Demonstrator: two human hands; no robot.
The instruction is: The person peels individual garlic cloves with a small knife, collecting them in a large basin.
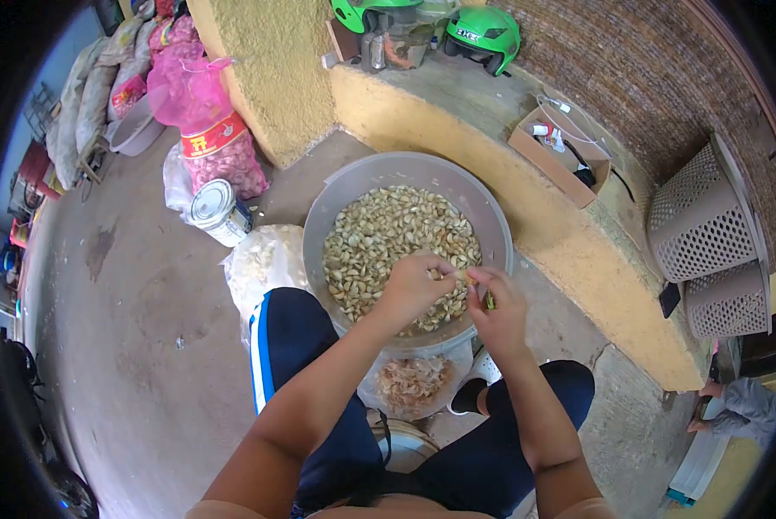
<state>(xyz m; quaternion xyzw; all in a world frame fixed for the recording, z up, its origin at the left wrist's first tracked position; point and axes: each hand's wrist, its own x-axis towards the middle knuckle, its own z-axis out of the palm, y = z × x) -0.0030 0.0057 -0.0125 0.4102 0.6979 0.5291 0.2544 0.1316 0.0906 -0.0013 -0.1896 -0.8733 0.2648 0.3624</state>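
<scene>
Both my hands are close together above the right part of a large grey basin (316, 221) full of garlic cloves (396, 233). My left hand (416, 287) is closed, its thumb and fingers pinching a pale garlic clove (464, 277). My right hand (499, 310) meets the same clove with its fingertips. A small green-handled tool (490, 299) shows within the curled fingers of that hand; the rest of it is hidden. Below the basin, between my knees, a clear plastic bag holds dry garlic skins (412, 382).
A white plastic bag (265, 264), a paint can (222, 213) and a pink net sack of garlic (225, 164) stand left of the basin. Behind is a yellow ledge (440, 108) with a green helmet (483, 36) and cardboard box (556, 164). Another person's leg (747, 406) appears at right.
</scene>
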